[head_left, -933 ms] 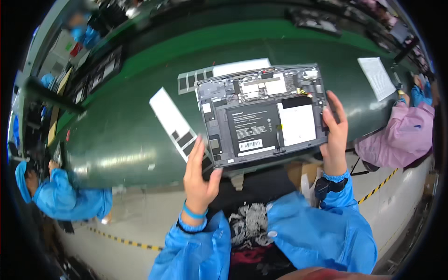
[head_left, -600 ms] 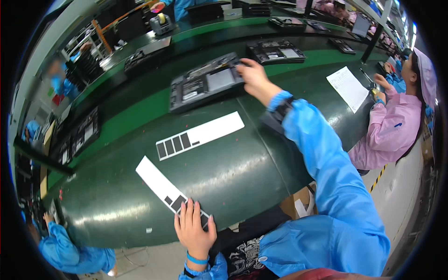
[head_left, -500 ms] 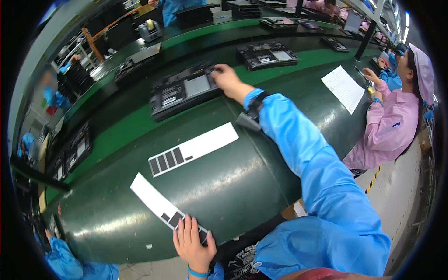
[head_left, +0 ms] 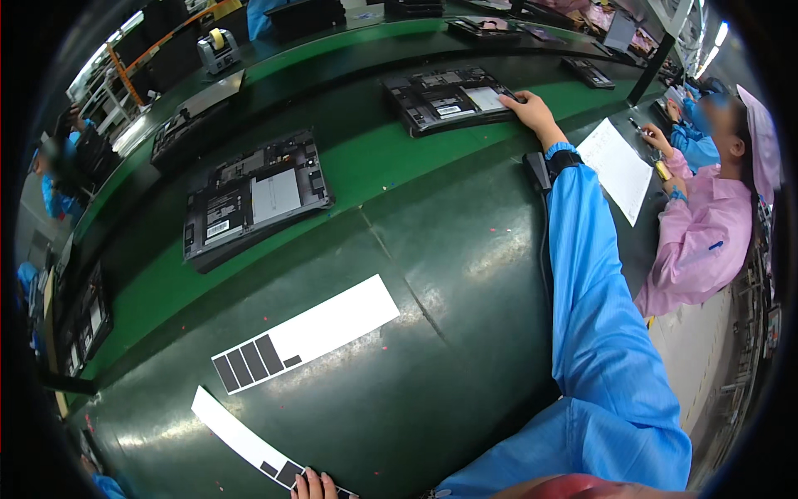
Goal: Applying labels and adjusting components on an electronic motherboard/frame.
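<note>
My right hand grips the right edge of an opened laptop base, thumb on top beside its pale panel. Its other fingers are partly hidden at the edge. A second laptop base, with bare inner parts and a pale panel, lies on the green strip to the left. At the bottom, the outstretched fingers of my left hand rest on a white label sheet with black rectangles; the rest of this hand is cut off. A wider label sheet of the same sort lies flat above it.
A handheld dark device with a cable lies by my right wrist. Beyond it is a written paper sheet, near a co-worker in pink. More laptop parts and a tape dispenser stand farther back.
My right hand has left the nearer laptop base and moved right to the farther one. The view has shifted, so the sheets and my left hand sit lower and farther left.
</note>
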`<state>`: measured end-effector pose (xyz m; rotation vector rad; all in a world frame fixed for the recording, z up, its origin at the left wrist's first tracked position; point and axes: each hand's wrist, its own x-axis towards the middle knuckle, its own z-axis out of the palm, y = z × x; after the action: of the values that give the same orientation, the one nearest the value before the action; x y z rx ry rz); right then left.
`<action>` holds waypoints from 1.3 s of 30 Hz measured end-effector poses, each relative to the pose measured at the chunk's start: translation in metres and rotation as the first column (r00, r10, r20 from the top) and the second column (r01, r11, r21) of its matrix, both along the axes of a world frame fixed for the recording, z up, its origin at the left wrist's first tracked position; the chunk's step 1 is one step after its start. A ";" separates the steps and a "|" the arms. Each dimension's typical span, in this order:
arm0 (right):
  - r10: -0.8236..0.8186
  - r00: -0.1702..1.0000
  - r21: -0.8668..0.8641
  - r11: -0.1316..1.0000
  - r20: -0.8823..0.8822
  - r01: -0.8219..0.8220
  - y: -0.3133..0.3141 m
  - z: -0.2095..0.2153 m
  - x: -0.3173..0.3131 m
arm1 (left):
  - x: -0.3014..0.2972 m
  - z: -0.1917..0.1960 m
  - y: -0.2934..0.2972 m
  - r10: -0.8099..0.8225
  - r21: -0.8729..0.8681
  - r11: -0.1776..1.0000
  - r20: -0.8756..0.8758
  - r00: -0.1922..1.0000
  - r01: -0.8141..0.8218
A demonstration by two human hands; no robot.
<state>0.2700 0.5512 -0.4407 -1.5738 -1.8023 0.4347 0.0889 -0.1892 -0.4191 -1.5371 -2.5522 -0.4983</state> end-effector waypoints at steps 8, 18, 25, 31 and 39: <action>0.166 0.617 -0.042 0.950 -0.770 -0.308 -0.001 0.003 0.004 | -0.002 -0.008 0.006 0.021 -0.003 1.000 0.018 1.000 -0.021; 0.013 0.347 -0.142 0.898 -0.938 -0.417 -0.169 0.017 0.025 | 0.002 -0.002 -0.006 0.067 0.124 0.990 0.027 0.997 -0.070; 0.089 0.310 -0.112 0.812 -0.947 -0.573 -0.423 0.033 0.055 | 0.030 0.015 0.011 -0.372 0.505 0.848 0.784 0.496 -0.162; 0.463 0.849 0.019 0.880 -0.253 -0.474 -0.527 0.006 0.039 | 0.023 -0.012 0.009 -0.233 0.425 0.878 0.784 0.576 -0.222; 0.552 0.832 0.205 0.811 0.043 -0.549 -0.509 0.052 0.029 | -0.020 0.026 0.009 -0.108 0.199 0.980 0.542 0.833 -0.003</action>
<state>0.2990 0.0421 -0.3890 -0.8754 -2.2023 0.4986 0.0690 -0.1803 -0.3935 -1.5698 -2.7352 -1.3327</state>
